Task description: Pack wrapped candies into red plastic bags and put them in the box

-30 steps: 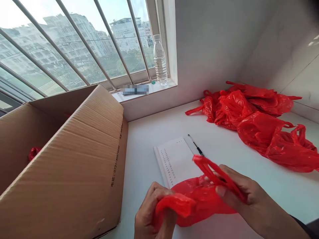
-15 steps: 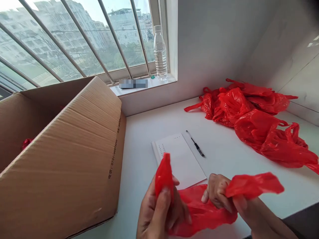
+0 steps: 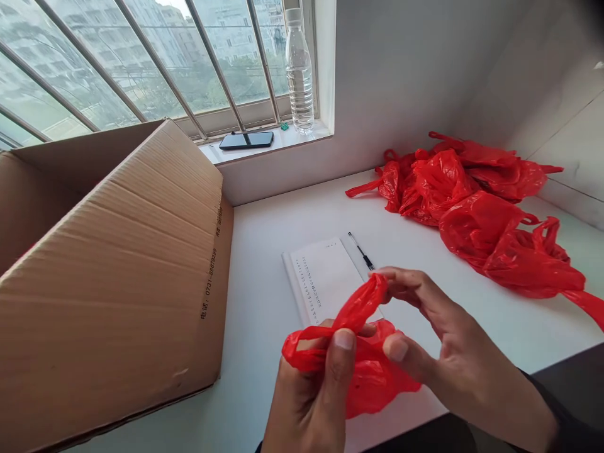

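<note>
The plastic carrier bag (image 3: 372,380) at lower centre is bright red — as are the heaped bags (image 3: 443,179) at upper right. Tabletop (image 3: 264,226): white. The notebook (image 3: 337,274) at centre is white, patterned with columns of small dark marks (image 3: 309,283); the pen (image 3: 362,253), black and clear. Brown cardboard box (image 3: 127,296) at left — black printing (image 3: 208,283), faint parallel lines. Smartphone (image 3: 246,140) at upper centre: black.
</note>
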{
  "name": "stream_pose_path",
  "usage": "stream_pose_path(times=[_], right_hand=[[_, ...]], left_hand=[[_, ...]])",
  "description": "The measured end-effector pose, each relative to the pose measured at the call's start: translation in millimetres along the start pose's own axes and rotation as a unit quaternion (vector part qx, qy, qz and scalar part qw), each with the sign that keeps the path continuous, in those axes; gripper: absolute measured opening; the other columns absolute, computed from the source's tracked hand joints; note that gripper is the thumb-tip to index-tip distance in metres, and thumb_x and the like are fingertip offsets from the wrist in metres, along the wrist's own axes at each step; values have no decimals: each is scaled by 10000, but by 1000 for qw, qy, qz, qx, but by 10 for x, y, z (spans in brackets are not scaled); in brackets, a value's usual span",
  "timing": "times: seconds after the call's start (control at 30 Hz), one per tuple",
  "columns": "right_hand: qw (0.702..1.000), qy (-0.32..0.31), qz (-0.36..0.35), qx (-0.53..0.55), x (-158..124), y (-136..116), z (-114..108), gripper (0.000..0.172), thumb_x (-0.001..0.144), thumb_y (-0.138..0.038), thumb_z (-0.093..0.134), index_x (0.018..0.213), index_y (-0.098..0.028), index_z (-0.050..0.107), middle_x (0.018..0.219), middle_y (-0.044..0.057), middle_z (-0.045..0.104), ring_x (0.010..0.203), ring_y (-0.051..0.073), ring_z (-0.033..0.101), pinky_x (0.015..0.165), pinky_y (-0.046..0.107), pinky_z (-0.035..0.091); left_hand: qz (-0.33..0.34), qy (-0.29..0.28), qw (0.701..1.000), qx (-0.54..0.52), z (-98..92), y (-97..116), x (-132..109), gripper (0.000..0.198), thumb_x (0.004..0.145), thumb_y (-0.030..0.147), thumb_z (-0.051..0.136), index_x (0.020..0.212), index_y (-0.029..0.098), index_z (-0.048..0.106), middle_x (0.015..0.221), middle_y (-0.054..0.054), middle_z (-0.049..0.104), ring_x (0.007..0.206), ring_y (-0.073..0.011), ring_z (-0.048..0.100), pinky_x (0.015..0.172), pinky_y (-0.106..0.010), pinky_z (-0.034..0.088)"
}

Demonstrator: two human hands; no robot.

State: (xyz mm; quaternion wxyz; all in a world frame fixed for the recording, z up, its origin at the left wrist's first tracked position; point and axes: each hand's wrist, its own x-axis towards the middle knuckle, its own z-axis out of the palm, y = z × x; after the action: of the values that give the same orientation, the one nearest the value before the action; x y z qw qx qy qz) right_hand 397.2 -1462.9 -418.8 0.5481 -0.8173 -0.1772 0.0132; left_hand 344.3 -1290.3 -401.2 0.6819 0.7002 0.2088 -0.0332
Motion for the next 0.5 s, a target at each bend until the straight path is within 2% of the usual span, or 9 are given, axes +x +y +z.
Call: stream_pose_path(times=[0.03,0.1,0.17,0.23,0.3,0.37,0.43,0.5], right_hand=[[1000,17,-6,9,17,3,-8,465,929,-526,671,1335,-329,561,1159,41,649,1103,236,648,920,329,565],[998,32,-24,41,36,-26,-1,229,975,-440,631,1170,-321,641,1032,22,656,1003,212,666,870,306,566],[996,39,-54,62,26,-70,23,73,994,-347,604,994,-304,664,935,18,642,963,208,667,825,297,566],[994,35,-90,51,-15,-92,50,50,969,-283,631,945,-310,665,946,25,635,998,218,663,822,298,570],[994,8,-107,24,-70,-79,70,65,936,-258,662,936,-322,678,1026,27,626,1026,208,657,856,292,570],[994,-24,-102,14,-108,-42,81,29,938,-323,669,921,-333,691,1111,16,608,1079,196,642,917,281,554],[995,-38,-81,33,-106,6,83,175,975,-508,600,1015,-371,701,1216,6,590,1184,204,602,992,288,523],[996,-52,-47,51,-60,55,79,368,997,-644,477,1228,-414,647,1332,4,569,1297,221,535,1080,325,470]], left_hand=[[-1,-13,1000,1,-12,4,8,474,836,662,715,662,222,683,635,-1,504,602,-132,444,603,-211,494],[-18,-58,998,-33,-30,13,36,494,839,667,714,662,208,661,579,22,442,578,-111,405,590,-183,453],[-54,-110,986,-111,-50,23,86,429,904,645,654,886,225,739,555,27,485,569,-103,450,582,-165,430],[-79,-146,970,-180,-77,30,148,422,963,605,593,1135,244,729,579,10,575,599,-117,532,612,-169,460],[-71,-153,963,-211,-109,26,202,376,975,554,604,1153,246,726,727,-26,672,692,-136,601,655,-185,497],[-33,-162,966,-197,-139,15,234,285,953,498,666,1022,233,746,838,-31,688,753,-139,614,677,-188,502],[9,-171,973,-154,-165,3,245,231,926,442,724,896,213,728,829,-13,659,735,-118,585,666,-172,473],[31,-182,976,-115,-187,-8,243,218,907,412,752,861,205,701,784,0,632,697,-102,550,644,-164,449]])
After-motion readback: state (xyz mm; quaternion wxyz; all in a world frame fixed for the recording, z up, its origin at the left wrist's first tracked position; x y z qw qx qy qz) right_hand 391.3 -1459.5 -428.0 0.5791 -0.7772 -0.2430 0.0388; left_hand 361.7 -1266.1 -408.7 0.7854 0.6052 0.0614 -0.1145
